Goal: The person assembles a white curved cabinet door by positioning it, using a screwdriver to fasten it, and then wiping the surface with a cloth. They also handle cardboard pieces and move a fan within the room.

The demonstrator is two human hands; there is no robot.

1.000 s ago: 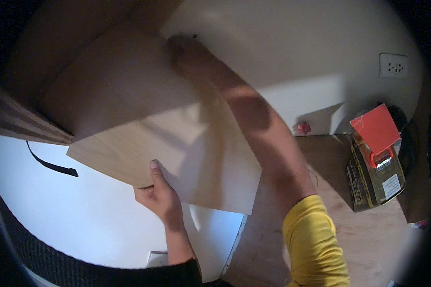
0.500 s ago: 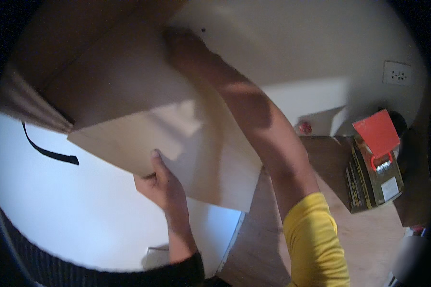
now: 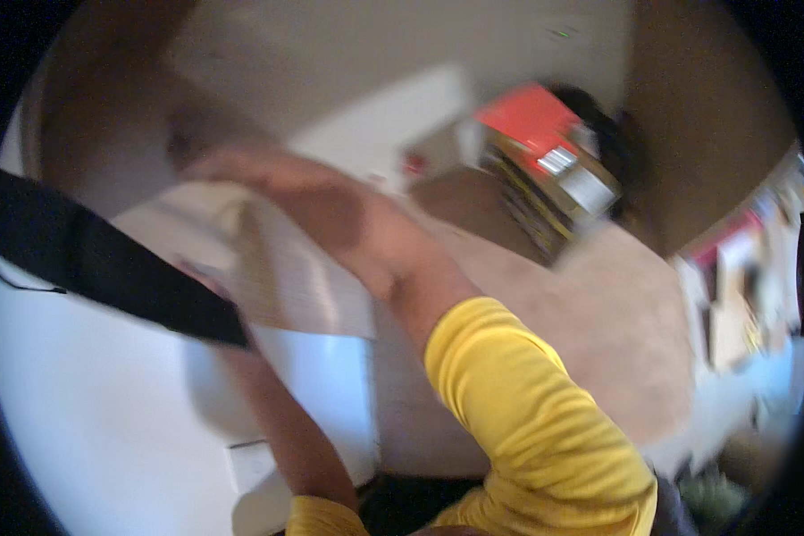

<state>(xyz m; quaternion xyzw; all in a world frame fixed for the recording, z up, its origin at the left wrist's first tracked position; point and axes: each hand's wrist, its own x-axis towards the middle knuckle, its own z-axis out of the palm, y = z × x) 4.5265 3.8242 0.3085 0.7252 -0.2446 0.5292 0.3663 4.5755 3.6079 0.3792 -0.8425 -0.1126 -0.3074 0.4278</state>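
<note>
A light wooden panel (image 3: 308, 286) stands tilted in front of me at the left, blurred by motion. My left hand (image 3: 213, 284) is at its lower edge, the thumb side on the panel's face; a black strap (image 3: 107, 259) crosses in front and hides most of the fingers. My right arm, in a yellow sleeve, reaches over the panel. At its end my right hand (image 3: 192, 147) is in deep shadow by a brown board (image 3: 98, 116), and its fingers are too dark and smeared to make out.
Against the wall at the back stands a stack of books or boxes (image 3: 536, 201) with a red card (image 3: 529, 116) on top. A small red object (image 3: 414, 163) lies near the wall's foot. Assorted items (image 3: 741, 295) crowd the far right. A white surface (image 3: 107, 384) spreads at the lower left.
The view has swung right, so panel, arms and book stack appear further left. A black strap now crosses in front of my left hand. Both hands remain at about the same places by the panel.
</note>
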